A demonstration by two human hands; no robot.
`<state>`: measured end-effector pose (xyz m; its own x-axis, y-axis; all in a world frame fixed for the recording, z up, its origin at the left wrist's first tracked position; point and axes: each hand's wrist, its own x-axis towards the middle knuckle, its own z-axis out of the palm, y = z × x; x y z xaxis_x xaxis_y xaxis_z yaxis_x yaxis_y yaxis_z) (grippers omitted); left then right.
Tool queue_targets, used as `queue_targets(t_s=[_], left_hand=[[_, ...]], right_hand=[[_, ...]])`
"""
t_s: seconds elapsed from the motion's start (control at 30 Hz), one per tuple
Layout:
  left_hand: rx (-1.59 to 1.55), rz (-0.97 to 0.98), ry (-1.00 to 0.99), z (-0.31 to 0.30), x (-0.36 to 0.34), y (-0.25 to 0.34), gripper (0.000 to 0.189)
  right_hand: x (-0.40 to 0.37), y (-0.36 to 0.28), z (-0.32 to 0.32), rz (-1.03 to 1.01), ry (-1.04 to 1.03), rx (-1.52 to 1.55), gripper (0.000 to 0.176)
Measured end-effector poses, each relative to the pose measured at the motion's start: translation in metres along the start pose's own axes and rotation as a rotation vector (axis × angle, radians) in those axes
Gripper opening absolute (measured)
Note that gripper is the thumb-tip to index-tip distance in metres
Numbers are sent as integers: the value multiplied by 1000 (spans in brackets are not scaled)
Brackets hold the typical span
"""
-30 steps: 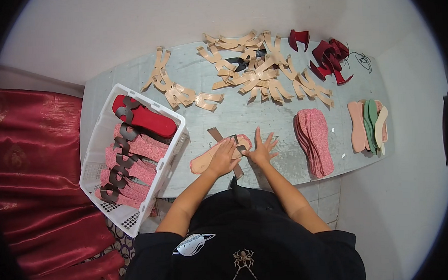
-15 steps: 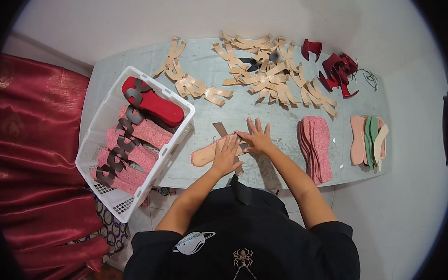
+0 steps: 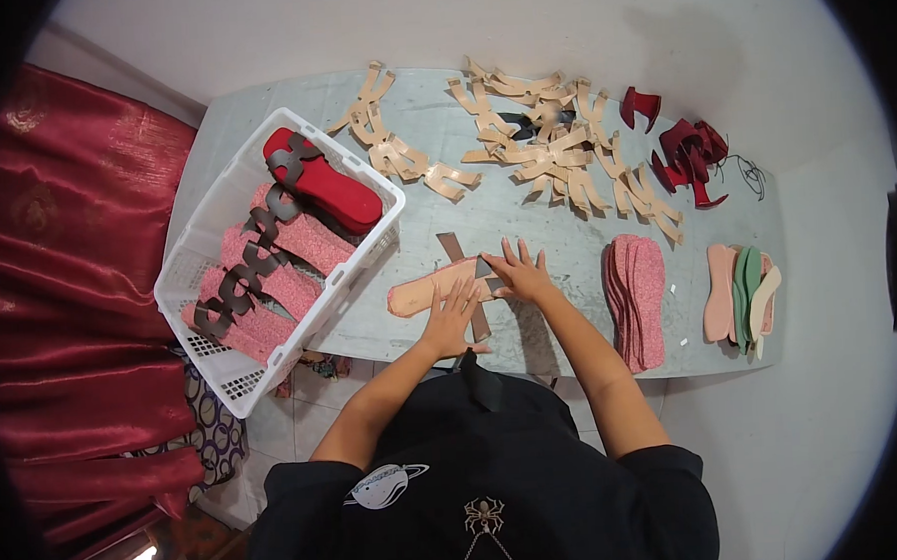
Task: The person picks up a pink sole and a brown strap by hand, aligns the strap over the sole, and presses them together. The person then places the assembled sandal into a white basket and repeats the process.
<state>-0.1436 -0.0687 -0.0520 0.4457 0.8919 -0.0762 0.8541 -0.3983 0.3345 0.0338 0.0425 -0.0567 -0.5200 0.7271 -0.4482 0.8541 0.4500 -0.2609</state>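
Note:
A tan shoe insole [image 3: 419, 293] with a pink edge lies flat on the table in front of me. A dark brown strap [image 3: 451, 247] crosses beneath it, its ends showing above and below. My left hand [image 3: 455, 318] rests with fingers spread over the middle of the insole, its fingertips on the surface. My right hand [image 3: 521, 277] is spread at the insole's right end, fingers on the grey part there; that end is partly covered by the hand.
A white plastic basket [image 3: 341, 288] at left holds pink soles and a red sole [image 3: 340, 200] with dark straps. Tan cut straps [image 3: 553, 155] lie at the back. Dark red heels [image 3: 685, 155], stacked pink soles [image 3: 638, 302] and pink and green insoles [image 3: 719, 293] are at right.
My left hand has slid slightly down across the insole, uncovering more of it. My right hand has shifted a little right, showing the grey piece. The whole view has tilted slightly.

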Motion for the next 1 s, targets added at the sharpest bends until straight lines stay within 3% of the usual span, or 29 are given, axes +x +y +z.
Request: queue_targets(t_s=[0.13,0.2,0.23,0.3,0.4,1.0], left_hand=[[-86,-26,30,11,-10,2,86],[57,-36,126,18,-9,2,65],[56,-39,126,15,-9,2,65],[-71,53,305,9,-8,2,38],[-246,18,319,1,-8,6,22],[-459,-28,353,-3,-21,-3,10]], right_hand=[[-2,-3,-4,22,-20,-12,90],[-2,-4,-4,29,-27,-18,89],[-2,-4,-3,29,-20,-22,89],[-2,-4,-1,29,-12,-25,89],[-3,-6,-1,62,-24,1,85],[-34,-27,22,128,21,-41,82]])
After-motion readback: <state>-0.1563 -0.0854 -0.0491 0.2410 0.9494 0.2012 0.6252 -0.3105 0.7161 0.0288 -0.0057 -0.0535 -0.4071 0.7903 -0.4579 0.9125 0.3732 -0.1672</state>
